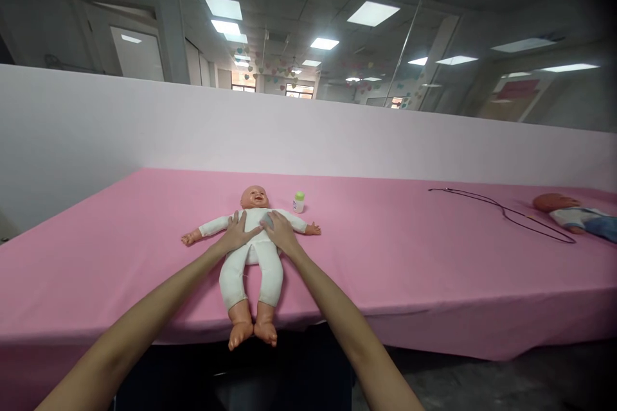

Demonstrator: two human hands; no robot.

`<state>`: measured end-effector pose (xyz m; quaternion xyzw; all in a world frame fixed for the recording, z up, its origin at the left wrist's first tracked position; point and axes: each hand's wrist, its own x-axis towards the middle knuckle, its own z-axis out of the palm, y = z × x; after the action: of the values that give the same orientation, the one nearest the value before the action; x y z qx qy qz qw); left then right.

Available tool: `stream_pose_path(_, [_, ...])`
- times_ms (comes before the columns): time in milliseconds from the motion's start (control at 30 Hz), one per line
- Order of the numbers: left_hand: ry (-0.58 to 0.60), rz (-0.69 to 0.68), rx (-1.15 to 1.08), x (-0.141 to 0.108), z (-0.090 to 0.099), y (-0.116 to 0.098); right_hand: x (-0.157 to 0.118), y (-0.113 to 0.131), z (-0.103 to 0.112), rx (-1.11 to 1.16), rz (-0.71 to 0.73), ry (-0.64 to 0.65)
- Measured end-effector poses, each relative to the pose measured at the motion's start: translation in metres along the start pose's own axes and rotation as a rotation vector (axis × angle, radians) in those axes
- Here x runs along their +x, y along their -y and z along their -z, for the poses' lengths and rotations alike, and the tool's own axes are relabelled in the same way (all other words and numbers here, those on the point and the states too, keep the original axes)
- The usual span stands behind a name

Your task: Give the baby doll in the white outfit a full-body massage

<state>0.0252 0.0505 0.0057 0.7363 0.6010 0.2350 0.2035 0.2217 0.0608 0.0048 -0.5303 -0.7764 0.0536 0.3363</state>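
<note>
A baby doll (272,268) with a white cloth body lies face up, its head away from me and its feet over the table's front edge. My left hand (237,231) lies flat on the left side of its chest, fingers spread. On the other side of the chest rests my right hand (281,231), its fingers stretched out and its thumb pointing inward. A small grey patch (267,221) shows beside the right thumb; I cannot tell what it is. Just beyond the doll's right-side arm stands a small clear bottle (299,204) with a green cap.
Pink cloth (385,257) covers the long table. Toward the right lies a thin dark cord (501,209) in a loop, near a second doll (571,215) in white and blue clothes. A low white wall (337,141) with glass above it borders the table's far side.
</note>
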Motion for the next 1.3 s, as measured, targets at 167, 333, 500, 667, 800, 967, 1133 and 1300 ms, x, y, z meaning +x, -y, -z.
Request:
stream_pose_path(167, [0.063,0.021,-0.011,0.007,0.003,0.0,0.002,-0.002,-0.017,0.101,-0.091,0.02])
stream_pose_path(333, [0.091,0.041,0.165,0.002,0.016,-0.014,0.002,-0.001,-0.009,0.054,-0.088,0.063])
stream_pose_path(500, [-0.114,-0.095,0.232,0.011,0.021,-0.052,0.016,-0.021,0.023,-0.009,-0.11,0.062])
stream_pose_path(667, [0.021,0.017,-0.801,0.063,-0.004,-0.101,0.04,-0.061,0.056,-0.161,-0.219,-0.123])
stream_pose_path(800, [0.094,0.157,-1.047,0.11,-0.035,-0.123,0.054,-0.093,0.056,-0.273,-0.15,-0.108])
stream_pose_path(967, [0.202,0.199,-1.207,0.14,-0.061,-0.132,0.061,-0.122,0.033,-0.307,-0.07,0.006])
stream_pose_path(1133, [0.288,0.195,-1.287,0.142,-0.064,-0.133,0.059,-0.131,0.028,-0.251,-0.043,-0.02])
stream_pose_path(1300, [0.213,0.065,-1.331,0.129,-0.058,-0.134,0.046,-0.09,0.026,0.154,-0.078,-0.124])
